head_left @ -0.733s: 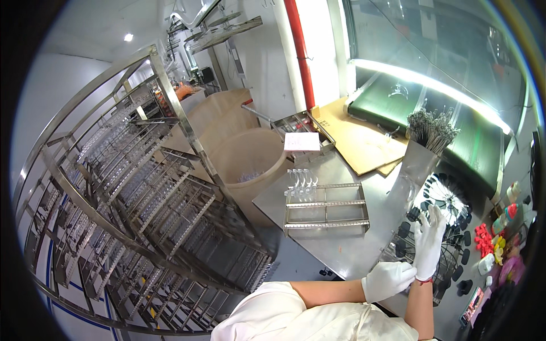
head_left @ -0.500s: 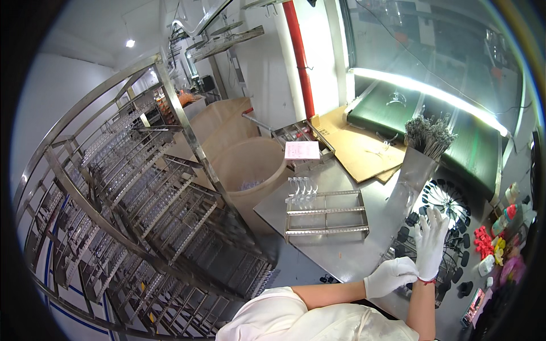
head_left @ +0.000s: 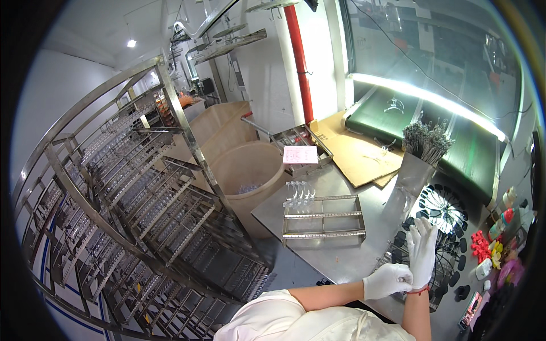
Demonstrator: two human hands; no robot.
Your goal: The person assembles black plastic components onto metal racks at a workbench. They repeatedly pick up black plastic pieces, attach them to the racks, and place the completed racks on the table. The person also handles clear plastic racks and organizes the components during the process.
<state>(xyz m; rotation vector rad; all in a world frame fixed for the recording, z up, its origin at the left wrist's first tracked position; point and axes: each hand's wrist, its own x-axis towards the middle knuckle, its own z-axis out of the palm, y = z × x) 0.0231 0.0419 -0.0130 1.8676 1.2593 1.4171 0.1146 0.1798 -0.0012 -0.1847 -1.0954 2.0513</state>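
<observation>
Both my hands wear white gloves. My left hand (head_left: 387, 282) is closed at my right wrist, its fingers pinching the glove's cuff just above a red bracelet (head_left: 420, 291). My right hand (head_left: 422, 253) is held up, palm inward, with its fingers stretched out and nothing in them. Behind it lies a round metal holder with black pads (head_left: 443, 207) fanned around it, brightly lit. To the left on the steel table (head_left: 341, 267) stands a metal rack (head_left: 324, 216) with several clear curved plastic pieces (head_left: 299, 192) along its upper left.
A tall wheeled steel frame (head_left: 187, 136) loaded with racks fills the left side. Beyond the table are a beige tub (head_left: 247, 165), a pink card (head_left: 300, 154) and cardboard (head_left: 358, 150). A metal container of thin wires (head_left: 426, 142) stands before a green conveyor (head_left: 387, 116). Red pieces (head_left: 481, 245) and bottles lie right.
My hands have shifted slightly down and left, and the right hand's fingers have drawn closer together. My left hand stays at the right wrist. The view has tilted a little.
</observation>
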